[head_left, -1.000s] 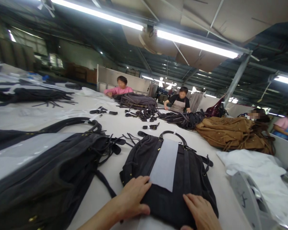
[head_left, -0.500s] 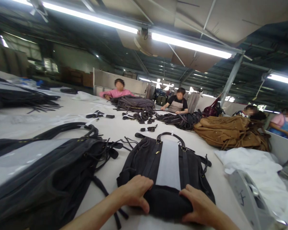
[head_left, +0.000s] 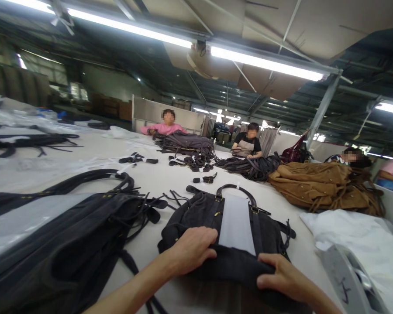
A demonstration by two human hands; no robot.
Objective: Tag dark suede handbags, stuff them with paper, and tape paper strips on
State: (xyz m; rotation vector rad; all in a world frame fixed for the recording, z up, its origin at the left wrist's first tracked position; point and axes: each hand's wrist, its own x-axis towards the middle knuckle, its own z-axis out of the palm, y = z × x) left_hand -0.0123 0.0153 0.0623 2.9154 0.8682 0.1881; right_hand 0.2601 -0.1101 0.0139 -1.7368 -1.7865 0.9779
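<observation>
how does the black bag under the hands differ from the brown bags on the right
Colour: the black bag is dark, while the brown bags are tan-brown.
Covering: a pale strip lies on the black bag; none shows on the brown bags.
Contact: the left hand and right hand grip the black bag's near end, not the brown bags.
Both rest on the pale table.

Bag workshop | dark bag (head_left: 234,266), stacked brown bags (head_left: 311,181), strap bundles (head_left: 196,162) on table (head_left: 165,176) | workers (head_left: 170,128) | tube light (head_left: 267,63)
</observation>
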